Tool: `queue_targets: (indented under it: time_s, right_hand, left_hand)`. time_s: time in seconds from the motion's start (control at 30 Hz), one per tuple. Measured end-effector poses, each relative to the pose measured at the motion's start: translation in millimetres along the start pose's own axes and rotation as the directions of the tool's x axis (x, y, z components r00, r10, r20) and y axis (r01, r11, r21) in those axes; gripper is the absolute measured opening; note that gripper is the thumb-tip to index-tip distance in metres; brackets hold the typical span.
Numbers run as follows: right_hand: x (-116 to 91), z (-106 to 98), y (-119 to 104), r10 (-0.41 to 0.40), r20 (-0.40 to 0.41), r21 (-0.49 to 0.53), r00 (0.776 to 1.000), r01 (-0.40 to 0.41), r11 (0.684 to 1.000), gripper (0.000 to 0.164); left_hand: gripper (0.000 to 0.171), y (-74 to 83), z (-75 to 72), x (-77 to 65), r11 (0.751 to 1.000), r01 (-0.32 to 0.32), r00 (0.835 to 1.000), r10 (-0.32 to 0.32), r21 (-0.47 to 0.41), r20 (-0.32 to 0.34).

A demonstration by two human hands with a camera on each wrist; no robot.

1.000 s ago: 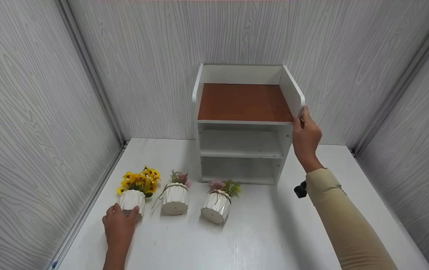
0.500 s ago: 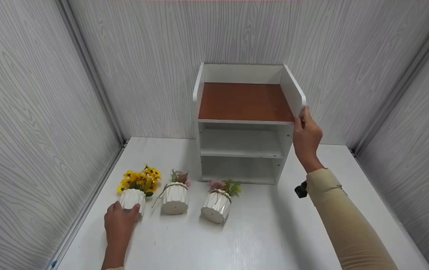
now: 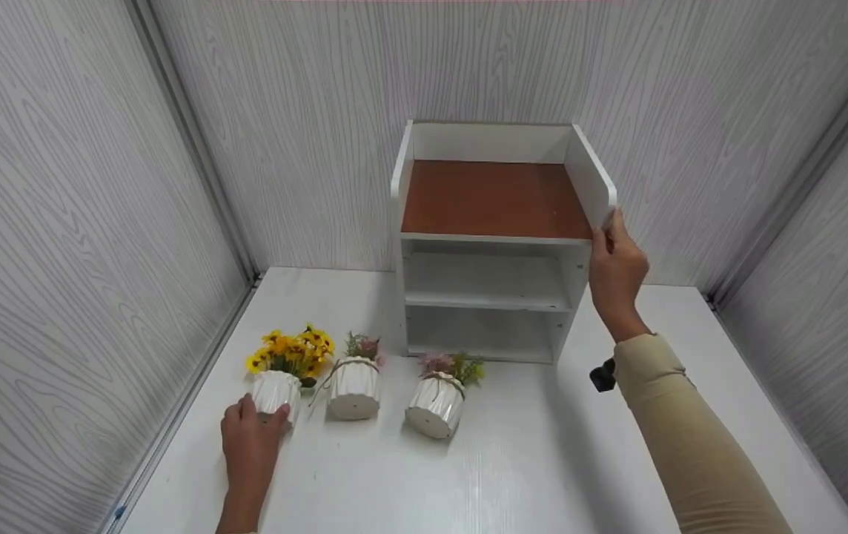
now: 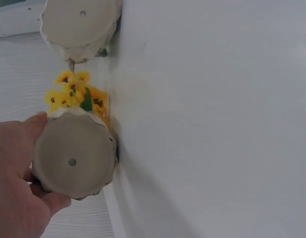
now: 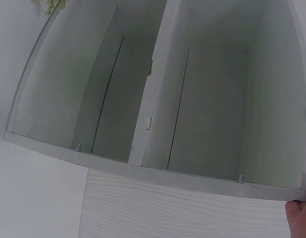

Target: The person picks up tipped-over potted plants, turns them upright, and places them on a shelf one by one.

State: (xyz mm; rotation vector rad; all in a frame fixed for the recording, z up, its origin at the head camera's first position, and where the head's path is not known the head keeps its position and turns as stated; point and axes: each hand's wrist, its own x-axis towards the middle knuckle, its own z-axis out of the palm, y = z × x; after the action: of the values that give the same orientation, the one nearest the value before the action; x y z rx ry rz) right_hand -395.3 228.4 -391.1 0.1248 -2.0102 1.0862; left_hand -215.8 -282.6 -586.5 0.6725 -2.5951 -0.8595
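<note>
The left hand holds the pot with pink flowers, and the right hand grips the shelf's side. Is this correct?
Not quite: the pot that the left hand holds has yellow flowers, not pink, as the head view shows. The right hand does grip the side of the shelf.

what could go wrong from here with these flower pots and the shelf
The left hand grips the white pot of yellow flowers near its base, so the pot might slip if lifted. Two white pots of pink flowers lie on their sides nearby and could roll if bumped. The right hand pinches one front edge of the shelf unit, so a hard pull might shift it.
</note>
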Motion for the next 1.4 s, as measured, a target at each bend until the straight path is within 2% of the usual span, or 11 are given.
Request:
queue_targets:
  time_s: [0.2, 0.37, 0.57, 0.83, 0.97, 1.13, 1.4]
  right_hand:
    - [-2, 1, 1, -0.002, -0.01, -0.008, 1.0, 0.002, 1.0, 0.048]
    - [-1, 1, 0, -0.009, -0.024, -0.004, 1.0, 0.009, 1.0, 0.048]
    - [-1, 0, -1, -0.009, -0.036, -0.002, 0.999, 0.009, 1.0, 0.046]
    - [0, 0, -1, -0.01, -0.031, -0.018, 0.999, 0.009, 1.0, 0.043]
    - [0, 1, -2, -0.023, -0.04, -0.023, 0.999, 0.022, 0.999, 0.041]
    - [0, 1, -1, -0.023, -0.033, -0.005, 0.999, 0.023, 1.0, 0.043]
    - [0, 0, 0, 0.007, -0.019, 0.016, 1.0, -0.007, 1.0, 0.043]
  left_hand:
    - [0.078, -3.4, 4.0, -7.1, 1.0, 0.027, 0.997, -0.027, -0.001, -0.066]
    - [0.078, -12.8, 1.8, -12.6, 0.997, 0.029, 0.995, -0.035, -0.067, -0.092]
    - [0.085, -19.3, -7.0, -15.1, 0.983, 0.138, 0.99, -0.14, -0.12, -0.009]
    - [0.095, -25.4, -15.7, -16.3, 0.967, 0.204, 0.976, -0.19, -0.151, 0.102]
    - [0.101, -28.7, -19.5, -16.5, 0.964, 0.2, 0.974, -0.176, -0.174, 0.146]
    - [0.097, -30.2, -22.5, -16.5, 0.974, 0.161, 0.981, -0.14, -0.159, 0.137]
    - [0.1, -30.2, -24.5, -17.1, 0.973, 0.184, 0.974, -0.161, -0.138, 0.161]
